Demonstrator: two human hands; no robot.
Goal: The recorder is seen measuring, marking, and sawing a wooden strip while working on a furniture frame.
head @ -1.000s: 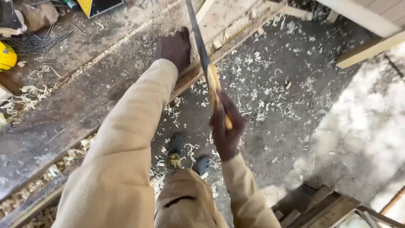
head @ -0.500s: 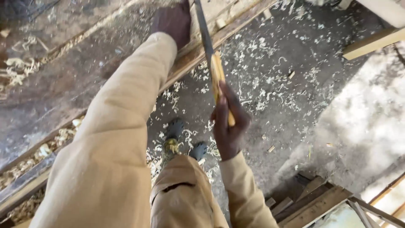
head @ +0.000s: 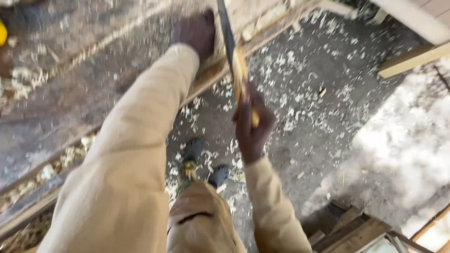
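My right hand grips the yellow wooden handle of a hand saw, whose dark blade runs up and away to the top edge. The blade meets a long wooden plank lying on a worn workbench. My left hand presses flat on the wood just left of the blade, arm stretched out in a tan sleeve. The picture is blurred by motion.
Pale wood shavings cover the dark floor. My shoes stand below the bench edge. Timber lengths lie at the upper right, stacked wood pieces at the lower right, and a yellow object at the left edge.
My right hand and the saw handle have shifted slightly down and back along the cut. The left hand stays pressed on the plank. The view has swayed and blurred.
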